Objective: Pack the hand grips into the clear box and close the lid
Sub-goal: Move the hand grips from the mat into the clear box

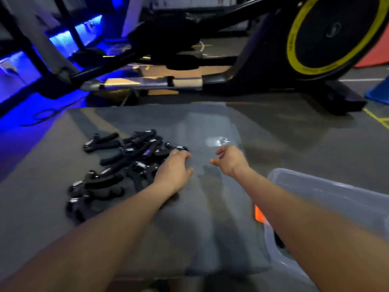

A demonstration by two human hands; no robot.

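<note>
Several black hand grips (pixel 117 165) lie in a loose pile on the grey floor mat (pixel 202 218), left of centre. My left hand (pixel 174 167) reaches over the right edge of the pile, its fingertips touching the nearest grip (pixel 179 149). My right hand (pixel 229 161) hovers to the right of it with fingers loosely curled and nothing in it. The clear box (pixel 328 203) stands at the lower right, partly behind my right forearm, with an orange latch (pixel 258 214) on its near side. The picture is blurred.
An exercise bike with a black and yellow flywheel (pixel 328 34) stands on the floor behind the mat. Blue-lit frames (pixel 42 51) rise at the far left. A black cable (pixel 42 119) lies on the floor at the left. A blue object (pixel 379 91) sits at the right edge.
</note>
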